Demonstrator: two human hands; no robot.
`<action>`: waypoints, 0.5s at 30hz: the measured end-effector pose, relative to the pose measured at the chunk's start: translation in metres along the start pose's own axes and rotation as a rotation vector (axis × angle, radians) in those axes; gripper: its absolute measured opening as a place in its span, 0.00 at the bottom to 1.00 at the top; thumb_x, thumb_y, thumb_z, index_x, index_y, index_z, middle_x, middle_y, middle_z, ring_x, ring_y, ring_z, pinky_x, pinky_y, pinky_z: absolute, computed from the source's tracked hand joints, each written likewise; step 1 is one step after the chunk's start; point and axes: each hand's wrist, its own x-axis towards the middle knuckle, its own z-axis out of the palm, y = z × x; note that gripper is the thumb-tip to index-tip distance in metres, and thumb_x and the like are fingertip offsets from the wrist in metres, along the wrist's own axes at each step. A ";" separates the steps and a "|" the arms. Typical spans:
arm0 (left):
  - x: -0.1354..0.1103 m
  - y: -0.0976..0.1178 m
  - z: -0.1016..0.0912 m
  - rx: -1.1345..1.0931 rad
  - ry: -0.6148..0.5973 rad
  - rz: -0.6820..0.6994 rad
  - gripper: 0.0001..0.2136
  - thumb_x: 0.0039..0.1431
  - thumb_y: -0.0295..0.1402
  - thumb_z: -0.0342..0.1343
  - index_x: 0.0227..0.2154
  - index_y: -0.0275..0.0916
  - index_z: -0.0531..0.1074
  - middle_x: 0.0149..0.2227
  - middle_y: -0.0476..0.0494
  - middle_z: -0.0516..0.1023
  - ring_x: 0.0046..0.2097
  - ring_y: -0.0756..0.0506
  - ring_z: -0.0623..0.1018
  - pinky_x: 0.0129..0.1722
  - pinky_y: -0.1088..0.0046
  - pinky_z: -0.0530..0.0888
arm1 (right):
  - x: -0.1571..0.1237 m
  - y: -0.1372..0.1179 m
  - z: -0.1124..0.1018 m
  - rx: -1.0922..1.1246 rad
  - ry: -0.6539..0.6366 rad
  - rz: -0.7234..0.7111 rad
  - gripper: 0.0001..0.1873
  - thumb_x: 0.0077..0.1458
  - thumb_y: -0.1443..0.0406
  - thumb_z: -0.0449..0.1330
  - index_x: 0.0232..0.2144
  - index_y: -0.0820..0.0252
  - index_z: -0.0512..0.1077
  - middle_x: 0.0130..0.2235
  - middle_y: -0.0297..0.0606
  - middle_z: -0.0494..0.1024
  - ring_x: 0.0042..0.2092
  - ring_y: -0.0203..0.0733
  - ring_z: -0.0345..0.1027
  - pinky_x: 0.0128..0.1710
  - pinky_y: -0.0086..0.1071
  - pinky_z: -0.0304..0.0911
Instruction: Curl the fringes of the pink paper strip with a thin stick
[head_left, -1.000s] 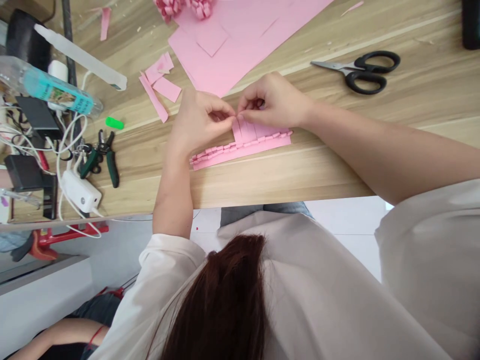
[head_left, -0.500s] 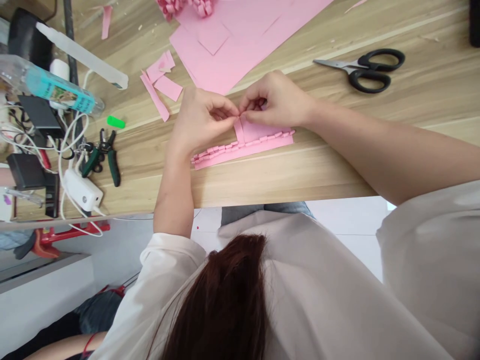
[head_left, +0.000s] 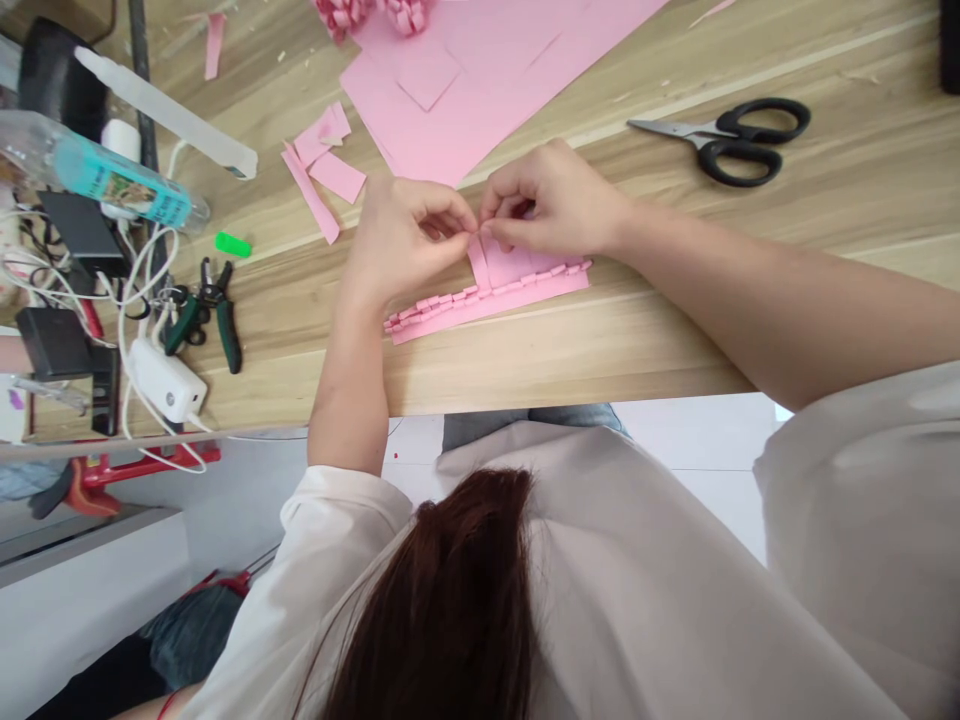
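Observation:
Both of my hands meet at the upper end of a narrow pink paper strip (head_left: 478, 262), which rises from a row of small folded loops (head_left: 435, 301). That row runs along a larger pink paper piece (head_left: 517, 294) lying near the table's front edge. My left hand (head_left: 405, 235) pinches the strip between thumb and fingertips. Close against it, my right hand (head_left: 551, 205) is also closed in a pinch at the same end. The fingertips hide the strip's tip. Part of the pink paper lies beneath my right hand.
Black-handled scissors (head_left: 739, 140) lie to the right. Pink sheets (head_left: 480, 90) and curled paper flowers (head_left: 375, 14) are at the back. Paper scraps (head_left: 322, 165), a green cap (head_left: 233, 244), pliers (head_left: 206, 315), a bottle (head_left: 112, 180) and tangled cables lie left. A person's arm shows lower left.
My hands stay pinched at the strip with barely any movement. At the lower left, the other person's arm has shifted down, partly out of view.

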 end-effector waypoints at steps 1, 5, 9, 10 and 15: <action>0.000 0.000 0.000 -0.006 -0.001 -0.002 0.06 0.54 0.37 0.61 0.29 0.40 0.78 0.29 0.49 0.81 0.33 0.49 0.73 0.37 0.64 0.73 | 0.000 0.000 0.000 -0.008 -0.001 0.008 0.13 0.52 0.52 0.60 0.27 0.51 0.79 0.24 0.27 0.80 0.28 0.33 0.73 0.34 0.31 0.67; 0.000 0.000 0.000 -0.032 0.007 -0.025 0.05 0.52 0.37 0.62 0.28 0.41 0.78 0.29 0.50 0.81 0.32 0.48 0.73 0.37 0.64 0.74 | 0.001 0.001 0.001 0.000 0.008 0.048 0.15 0.51 0.48 0.61 0.27 0.50 0.78 0.24 0.26 0.80 0.30 0.33 0.75 0.36 0.30 0.66; 0.000 0.000 0.000 -0.029 0.020 -0.053 0.06 0.52 0.38 0.63 0.28 0.41 0.78 0.29 0.49 0.81 0.34 0.47 0.75 0.38 0.63 0.74 | 0.001 0.001 0.001 0.022 -0.001 0.052 0.15 0.50 0.49 0.60 0.28 0.50 0.78 0.23 0.25 0.80 0.28 0.32 0.72 0.35 0.30 0.65; 0.000 0.000 0.000 -0.025 0.020 -0.055 0.06 0.53 0.38 0.63 0.28 0.41 0.78 0.29 0.49 0.81 0.34 0.47 0.75 0.38 0.62 0.73 | 0.001 0.001 0.001 0.026 -0.004 0.040 0.14 0.50 0.50 0.59 0.27 0.51 0.78 0.23 0.25 0.80 0.27 0.31 0.72 0.35 0.30 0.65; 0.000 -0.001 0.000 -0.015 0.031 -0.036 0.06 0.52 0.37 0.64 0.27 0.41 0.78 0.28 0.47 0.81 0.33 0.45 0.77 0.36 0.61 0.74 | 0.000 -0.002 0.000 0.061 -0.008 0.045 0.11 0.49 0.53 0.59 0.27 0.51 0.77 0.23 0.26 0.79 0.26 0.32 0.70 0.34 0.30 0.65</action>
